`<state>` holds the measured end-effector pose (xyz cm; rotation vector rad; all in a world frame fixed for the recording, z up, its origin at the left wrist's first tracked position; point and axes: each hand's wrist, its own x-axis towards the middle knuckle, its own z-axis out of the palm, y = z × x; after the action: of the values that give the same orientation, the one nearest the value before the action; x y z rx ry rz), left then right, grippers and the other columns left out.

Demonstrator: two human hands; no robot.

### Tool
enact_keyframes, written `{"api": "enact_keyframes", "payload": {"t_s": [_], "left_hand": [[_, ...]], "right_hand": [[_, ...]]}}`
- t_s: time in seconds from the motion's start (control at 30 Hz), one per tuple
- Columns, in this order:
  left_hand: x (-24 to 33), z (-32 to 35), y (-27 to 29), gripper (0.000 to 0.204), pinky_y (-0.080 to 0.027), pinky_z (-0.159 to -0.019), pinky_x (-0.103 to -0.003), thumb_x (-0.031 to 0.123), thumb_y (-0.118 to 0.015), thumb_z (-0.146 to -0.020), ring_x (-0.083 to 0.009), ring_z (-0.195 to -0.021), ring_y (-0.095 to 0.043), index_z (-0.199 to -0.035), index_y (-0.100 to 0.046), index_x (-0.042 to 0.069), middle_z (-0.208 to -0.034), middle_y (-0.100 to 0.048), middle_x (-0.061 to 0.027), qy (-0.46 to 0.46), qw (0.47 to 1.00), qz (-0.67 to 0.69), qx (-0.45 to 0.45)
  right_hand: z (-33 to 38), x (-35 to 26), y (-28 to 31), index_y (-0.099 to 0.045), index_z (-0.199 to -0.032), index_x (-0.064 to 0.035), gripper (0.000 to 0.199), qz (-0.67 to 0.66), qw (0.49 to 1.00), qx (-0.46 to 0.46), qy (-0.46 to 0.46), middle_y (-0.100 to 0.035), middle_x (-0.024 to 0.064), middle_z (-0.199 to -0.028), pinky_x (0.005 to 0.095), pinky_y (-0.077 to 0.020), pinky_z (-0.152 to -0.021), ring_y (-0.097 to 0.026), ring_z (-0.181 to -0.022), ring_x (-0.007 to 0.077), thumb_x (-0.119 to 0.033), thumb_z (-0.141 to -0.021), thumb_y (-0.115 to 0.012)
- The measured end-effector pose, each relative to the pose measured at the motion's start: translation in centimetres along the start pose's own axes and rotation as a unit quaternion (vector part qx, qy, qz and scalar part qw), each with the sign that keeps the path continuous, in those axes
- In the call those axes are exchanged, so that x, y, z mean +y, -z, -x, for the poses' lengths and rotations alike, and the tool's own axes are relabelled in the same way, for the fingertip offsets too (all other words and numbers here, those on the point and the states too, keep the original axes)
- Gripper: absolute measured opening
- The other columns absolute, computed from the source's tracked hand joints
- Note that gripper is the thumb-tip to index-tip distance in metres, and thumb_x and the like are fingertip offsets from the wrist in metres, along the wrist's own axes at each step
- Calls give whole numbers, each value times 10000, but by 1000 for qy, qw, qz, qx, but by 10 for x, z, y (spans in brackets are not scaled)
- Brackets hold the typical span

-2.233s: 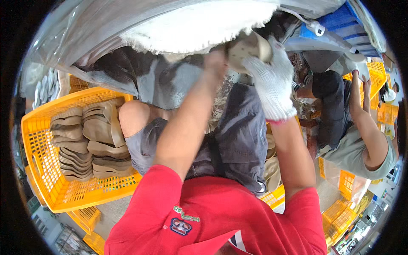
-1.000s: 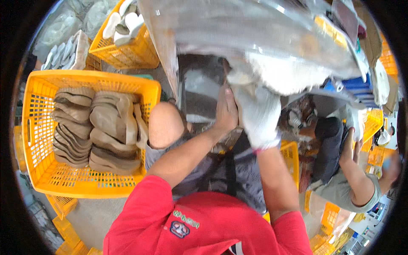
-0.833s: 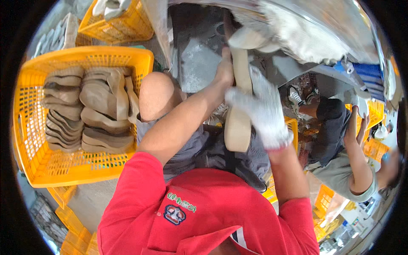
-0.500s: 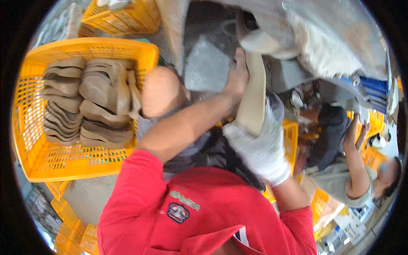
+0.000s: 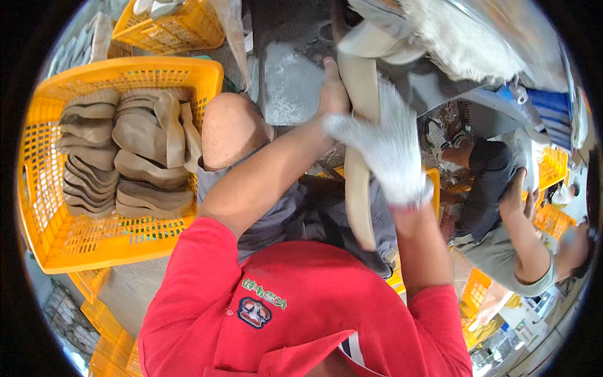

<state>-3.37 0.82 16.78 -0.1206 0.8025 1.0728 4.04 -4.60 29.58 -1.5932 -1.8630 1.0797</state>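
Observation:
A long tan shoe sole (image 5: 360, 210) lies lengthwise before me, its upper end beside a pale rounded machine wheel (image 5: 380, 45). My bare left hand (image 5: 333, 91) is closed at the sole's upper left edge, thumb pointing up and the other fingers mostly hidden. Across the middle of the sole lies my right hand (image 5: 391, 141) in a white knitted glove, slightly blurred, with its thumb stretched left and its fingers pointing up. It appears to grip the sole. The sole's lower end hangs over my lap.
On the left stands a yellow basket (image 5: 103, 256) with stacked brown soles (image 5: 144, 135). Another yellow crate (image 5: 169, 32) is behind it. A grey dusty plate (image 5: 292, 85) and white fluffy cloth (image 5: 461, 47) lie ahead. To the right sits another person (image 5: 531, 251).
The sole has shifted toward me, its lower end now over my lap. My gloved right hand has moved up from the lower end to the sole's middle. My left hand has shifted slightly left.

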Motion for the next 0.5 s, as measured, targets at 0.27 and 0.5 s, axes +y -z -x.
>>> {"api": "enact_keyframes", "payload": {"t_s": [0.27,0.5], "left_hand": [[27,11,-4,647,-416,-1050,-468,462,-292,-1063,-364,-1245,-492,-1360,-477,-82,-1332,-506,-253,-125,976,-178,5],[116,184,161,537,-459,-1058,-434,281,-733,-863,-394,-1251,-565,-1293,-602,-13,-1346,-580,-264,-459,598,-585,299]], "right_hand": [[39,61,44,-643,-1253,-26,361,1,992,-124,30,-696,140,-1212,377,-535,-939,-660,-1088,247,-194,-935,-669],[165,129,92,-464,-1492,66,645,100,951,99,-276,-610,165,-1405,364,-472,-1013,-610,-1209,242,-67,-887,-643]]}}
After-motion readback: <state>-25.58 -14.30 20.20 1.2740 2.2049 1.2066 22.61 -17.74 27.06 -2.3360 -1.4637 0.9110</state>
